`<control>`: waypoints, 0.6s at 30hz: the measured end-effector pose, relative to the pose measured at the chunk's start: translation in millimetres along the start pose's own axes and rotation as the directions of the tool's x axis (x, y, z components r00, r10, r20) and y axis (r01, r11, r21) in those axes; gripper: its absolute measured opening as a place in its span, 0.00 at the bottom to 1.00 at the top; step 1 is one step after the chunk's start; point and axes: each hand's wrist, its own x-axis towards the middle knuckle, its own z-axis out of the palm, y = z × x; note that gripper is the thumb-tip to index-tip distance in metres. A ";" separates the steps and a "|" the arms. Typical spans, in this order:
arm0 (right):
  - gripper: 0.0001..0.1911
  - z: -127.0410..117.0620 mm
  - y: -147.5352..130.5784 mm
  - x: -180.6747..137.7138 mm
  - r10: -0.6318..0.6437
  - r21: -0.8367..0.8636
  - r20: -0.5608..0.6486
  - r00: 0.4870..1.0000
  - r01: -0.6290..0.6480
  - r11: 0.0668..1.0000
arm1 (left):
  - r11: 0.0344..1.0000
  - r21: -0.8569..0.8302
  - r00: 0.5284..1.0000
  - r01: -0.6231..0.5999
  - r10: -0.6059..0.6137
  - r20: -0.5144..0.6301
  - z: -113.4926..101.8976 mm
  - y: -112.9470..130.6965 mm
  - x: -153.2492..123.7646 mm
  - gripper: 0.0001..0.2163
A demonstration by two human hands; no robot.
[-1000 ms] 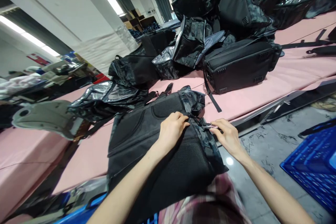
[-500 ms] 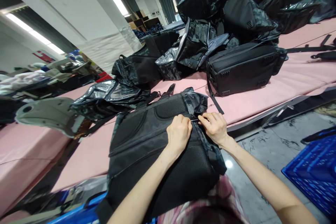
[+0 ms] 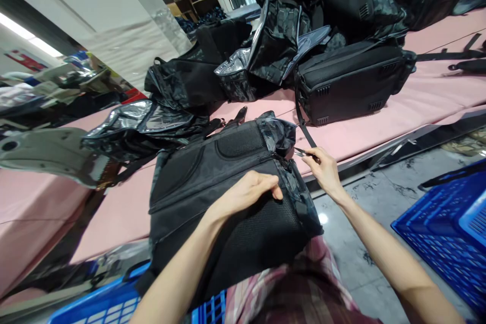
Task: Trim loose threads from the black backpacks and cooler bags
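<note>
A black backpack with mesh padding and camouflage sides lies back panel up at the pink table's near edge, close to my body. My left hand is over its right part, fingers curled closed; whatever they may hold is hidden. Just beyond the bag's right edge, my right hand grips small thread snips, their metal tips pointing left toward the camouflage side pocket. A gap separates the two hands.
Several black and camouflage bags are piled behind on the pink table, some open with silver lining. A grey-green sewing machine stands left. Blue plastic crates stand on the floor at right and below the bag.
My hands, close together at the bag's right edge before, have parted. My right hand has moved right and up with the snips; my left hand has turned and lowered slightly.
</note>
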 end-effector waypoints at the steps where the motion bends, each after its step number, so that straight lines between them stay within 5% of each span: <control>1: 0.12 -2.9 4.6 -7.4 0.097 0.035 0.016 0.995 -0.098 0.995 | 0.999 0.026 0.999 -0.030 0.030 0.012 3.7 3.0 -3.2 0.17; 5: 0.21 -6.5 9.9 -48.8 0.311 0.102 0.120 0.943 -0.323 0.941 | 0.929 0.332 0.980 -0.165 0.191 -0.048 32.7 4.1 -8.3 0.16; 10: 0.16 -10.6 -12.4 -90.2 0.422 0.309 0.080 0.903 -0.425 0.851 | 0.926 0.342 0.979 -0.160 0.194 -0.065 40.8 -4.2 -1.0 0.12; 14: 0.14 -27.4 -30.2 -99.3 0.359 0.328 0.051 0.932 -0.355 0.875 | 0.887 0.376 0.962 -0.269 0.230 0.148 32.6 1.1 21.0 0.08; 18: 0.12 -43.7 -40.6 -104.1 0.261 0.123 -0.110 0.959 -0.248 0.961 | 0.885 0.426 0.940 -0.191 0.041 0.338 34.5 13.6 51.5 0.09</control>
